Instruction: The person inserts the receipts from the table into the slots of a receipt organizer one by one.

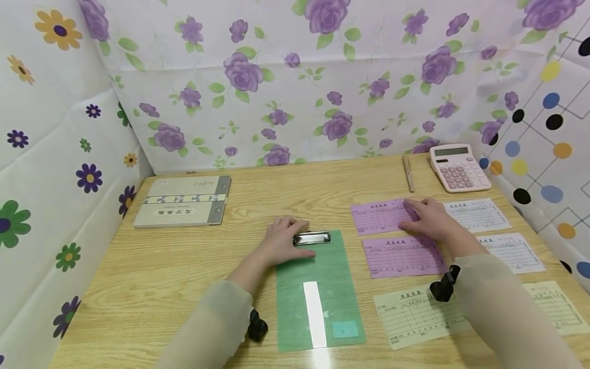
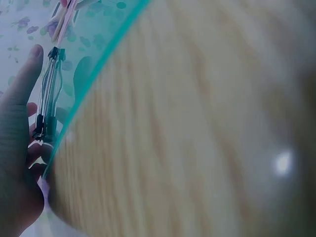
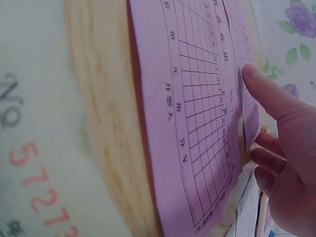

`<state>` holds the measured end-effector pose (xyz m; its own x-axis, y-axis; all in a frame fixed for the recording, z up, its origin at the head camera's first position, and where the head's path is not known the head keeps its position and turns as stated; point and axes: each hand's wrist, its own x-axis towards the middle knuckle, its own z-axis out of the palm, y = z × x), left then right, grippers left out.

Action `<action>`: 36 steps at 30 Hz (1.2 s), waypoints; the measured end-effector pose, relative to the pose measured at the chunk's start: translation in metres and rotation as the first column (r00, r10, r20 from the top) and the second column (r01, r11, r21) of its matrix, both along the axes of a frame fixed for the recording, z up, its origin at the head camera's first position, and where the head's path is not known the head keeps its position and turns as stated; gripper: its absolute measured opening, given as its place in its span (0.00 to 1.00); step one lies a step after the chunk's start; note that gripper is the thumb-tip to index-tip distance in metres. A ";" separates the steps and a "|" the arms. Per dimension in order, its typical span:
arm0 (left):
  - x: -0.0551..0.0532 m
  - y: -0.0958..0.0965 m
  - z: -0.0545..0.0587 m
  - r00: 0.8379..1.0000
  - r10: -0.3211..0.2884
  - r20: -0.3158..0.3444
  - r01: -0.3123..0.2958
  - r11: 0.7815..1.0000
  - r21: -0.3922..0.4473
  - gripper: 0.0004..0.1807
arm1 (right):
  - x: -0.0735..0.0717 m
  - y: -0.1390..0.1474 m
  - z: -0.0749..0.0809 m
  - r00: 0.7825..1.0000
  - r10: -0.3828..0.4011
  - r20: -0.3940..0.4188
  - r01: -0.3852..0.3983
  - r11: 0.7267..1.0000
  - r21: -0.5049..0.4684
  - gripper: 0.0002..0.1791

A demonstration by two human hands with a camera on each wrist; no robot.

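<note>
A translucent green clipboard (image 1: pixel 318 292) lies on the table with its metal clip (image 1: pixel 311 237) at the far end. My left hand (image 1: pixel 282 243) rests around the left end of that clip, thumb stretched over the board and fingers past the top edge. In the left wrist view, the thumb stands apart from the clip (image 2: pixel 49 94). My right hand (image 1: pixel 430 221) is at the right end of the upper purple receipt slip (image 1: pixel 378 216), thumb and index finger spread over it. The lower purple slip (image 1: pixel 401 257) lies just nearer, partly under the right wrist.
White slips (image 1: pixel 477 214) and yellow slips (image 1: pixel 419 315) lie to the right, partly covered by the right arm. A pink calculator (image 1: pixel 460 168) and a tan pen (image 1: pixel 408 174) are at the back right. A grey account book (image 1: pixel 182 201) lies at the back left.
</note>
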<state>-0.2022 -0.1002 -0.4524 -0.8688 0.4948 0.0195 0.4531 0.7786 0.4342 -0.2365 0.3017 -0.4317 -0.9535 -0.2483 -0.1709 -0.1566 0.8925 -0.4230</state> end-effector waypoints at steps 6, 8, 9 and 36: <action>0.000 0.003 0.000 1.000 0.019 0.015 -0.018 1.000 -0.017 0.42 | -0.002 0.001 0.002 1.000 0.020 -0.005 -0.020 0.999 0.026 0.46; 0.000 0.004 0.000 1.000 0.019 0.017 -0.019 0.999 -0.028 0.41 | -0.002 0.002 0.003 1.000 0.022 -0.004 -0.022 0.999 0.029 0.45; 0.000 0.004 -0.001 1.000 0.018 0.014 -0.018 0.999 -0.031 0.40 | -0.003 0.002 0.004 1.000 0.022 -0.003 -0.021 0.999 0.027 0.45; -0.002 0.005 -0.009 1.000 0.009 -0.030 -0.012 0.994 -0.106 0.39 | -0.008 0.003 -0.001 0.999 -0.024 0.036 0.024 1.000 0.005 0.41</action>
